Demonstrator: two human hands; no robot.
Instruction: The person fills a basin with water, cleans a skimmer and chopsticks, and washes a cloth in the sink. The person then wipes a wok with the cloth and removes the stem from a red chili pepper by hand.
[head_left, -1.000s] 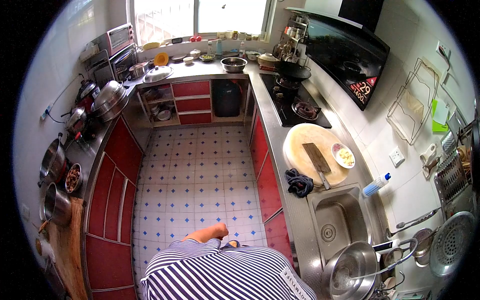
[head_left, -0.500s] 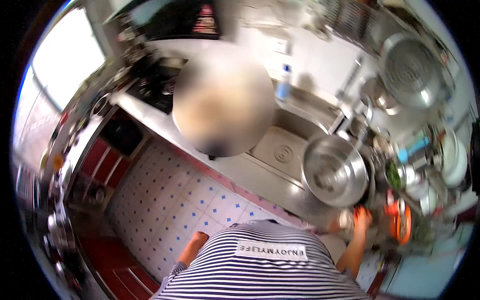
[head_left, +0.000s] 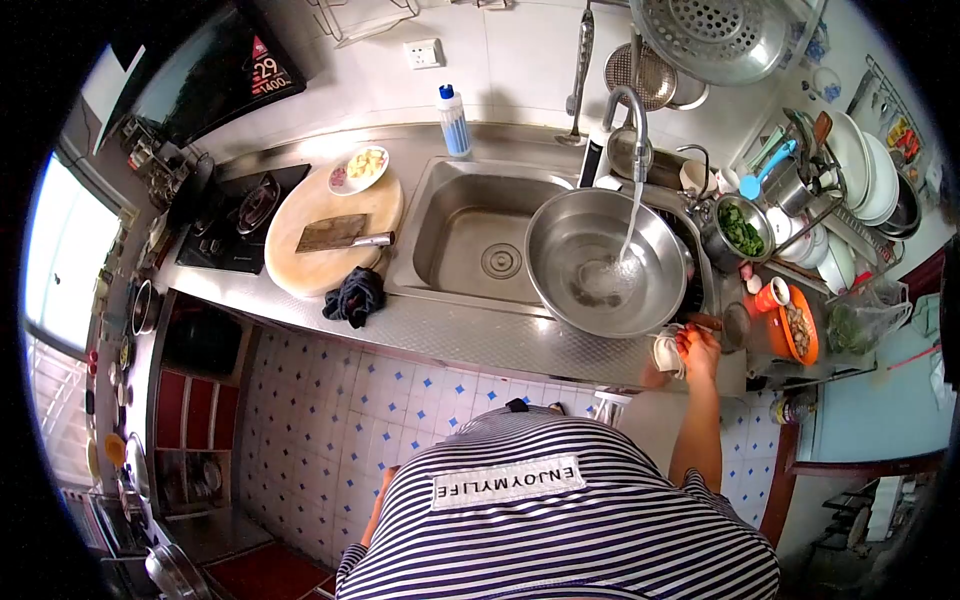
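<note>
My right hand (head_left: pixel 702 352) is at the counter's front edge, right of the sink. Its fingers are bent round something reddish, mostly hidden, beside a bundled whitish cloth (head_left: pixel 667 353). A brown handle (head_left: pixel 704 321) lies just beyond the fingers. Farther back, a large steel basin (head_left: pixel 560 265) sits over the sink's right side, and water runs into it from the curved tap (head_left: pixel 638 120). Only a sliver of my left hand (head_left: pixel 388 478) shows at my side, apart from any object; its fingers are hidden by my striped shirt.
A round chopping board (head_left: pixel 290 262) carries a cleaver (head_left: pixel 332 233) and a plate of cut food (head_left: pixel 340 183). A dark cloth (head_left: pixel 354 297) lies near it. An orange tray (head_left: pixel 803 345), a pot of greens (head_left: pixel 722 222) and a dish rack (head_left: pixel 885 222) crowd the right. A bottle (head_left: pixel 453 125) stands behind the sink.
The head view has turned and sharpened, so the counter now appears more level. My right hand stays by the whitish cloth. My left hand has slipped further behind my body.
</note>
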